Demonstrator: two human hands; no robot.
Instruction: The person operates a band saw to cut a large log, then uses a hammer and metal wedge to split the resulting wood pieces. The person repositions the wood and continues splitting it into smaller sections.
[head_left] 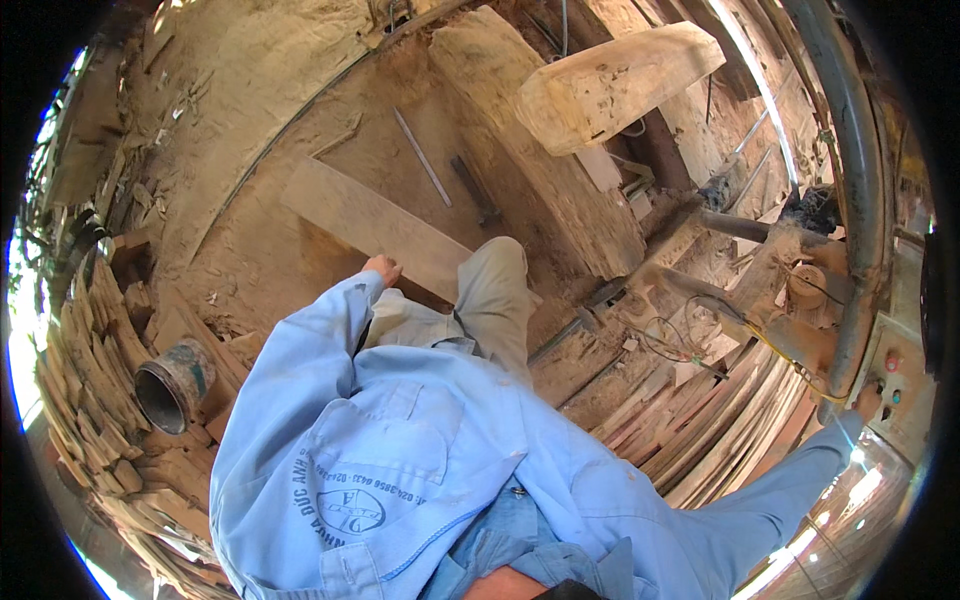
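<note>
Resting at the near edge of a wide pale board (370, 222), the left hand (382, 269) had its fingers curled, though I cannot tell whether they pinched the wood or merely lay against it. The board slanted in front of the person, its nearer end partly hidden by a trousered knee (497, 285). Far to the right, the right hand (868, 400) was at a grey control box (910, 390) with a red button (892, 361); its fingers were too small and poorly lit to read, so I cannot tell their state. Beyond the board were a thin metal rod (422, 157) and a dark tool (474, 188), while a thick timber block (625, 85) overlapped a long beam (540, 145) in view.
</note>
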